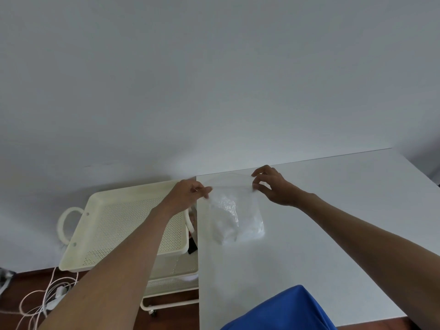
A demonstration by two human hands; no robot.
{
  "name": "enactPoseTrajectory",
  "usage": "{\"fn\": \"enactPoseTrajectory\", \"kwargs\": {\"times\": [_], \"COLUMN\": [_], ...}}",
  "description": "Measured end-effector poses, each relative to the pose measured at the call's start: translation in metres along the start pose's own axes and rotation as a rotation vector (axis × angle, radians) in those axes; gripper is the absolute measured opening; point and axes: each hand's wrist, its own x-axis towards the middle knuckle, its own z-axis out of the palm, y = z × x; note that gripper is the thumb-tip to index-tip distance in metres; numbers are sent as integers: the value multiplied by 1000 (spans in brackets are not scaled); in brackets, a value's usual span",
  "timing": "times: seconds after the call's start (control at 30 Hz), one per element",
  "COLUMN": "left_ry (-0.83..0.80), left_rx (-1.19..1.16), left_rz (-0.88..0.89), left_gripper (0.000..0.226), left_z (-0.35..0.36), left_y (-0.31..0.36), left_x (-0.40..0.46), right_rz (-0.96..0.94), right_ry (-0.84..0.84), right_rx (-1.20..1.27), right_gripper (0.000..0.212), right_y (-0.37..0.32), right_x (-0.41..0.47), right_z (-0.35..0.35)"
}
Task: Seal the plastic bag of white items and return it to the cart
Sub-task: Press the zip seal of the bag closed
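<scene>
Both hands, left (188, 195) and right (273, 186), are pinching the top corners of the plastic bag (235, 215) with closed fingers over the table (333, 234).

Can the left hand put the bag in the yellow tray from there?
Probably yes. The left hand pinches the plastic bag at its top corner, right beside the cart's top tray, which lies open with nothing visible between them.

left hand (188, 194) pinched, right hand (273, 186) pinched
</scene>
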Motion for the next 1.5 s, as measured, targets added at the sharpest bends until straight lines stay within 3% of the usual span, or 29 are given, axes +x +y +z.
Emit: {"fn": "enactPoseTrajectory", "kwargs": {"times": [0.17,0.3,0.43,0.53,0.83,1.07,1.17,1.23,1.33,1.5], "left_ry": [19,-9,-17,-19,2,-3,-36,-95,-157,-89], "left_rx": [-26,-44,-61,-33,49,41,41,54,140,263], "left_rz": [-2,-30,-36,-42,14,-25,-11,-7,14,92], "left_gripper": [30,31,29,27,25,31,37,33,21,16], "left_z": [-6,-4,-5,-10,-26,-26,-21,-20,-21,-27], "left_y": [6,4,5,5,7,24,27,27,25,31], "left_x": [1,-4,-5,-6,4,12,10,6,3,8], "right_rz": [15,10,8,9,-110,-12,10,18,2,-11], "right_ry": [-16,-69,83,100,-311,-307,-228,-211,-244,-301], "right_rx": [104,156,225,270,-63,-49,41,77,45,-123], "right_gripper": [14,33,23,14,18,22,13,7,16,21], "right_y": [0,8,14,13,4,8,15,18,19,11], "right_x": [3,-6,-7,-4,24,21,13,8,4,7], "right_z": [-5,2,12,10,-51,-67,-60,-58,-57,-71]}}
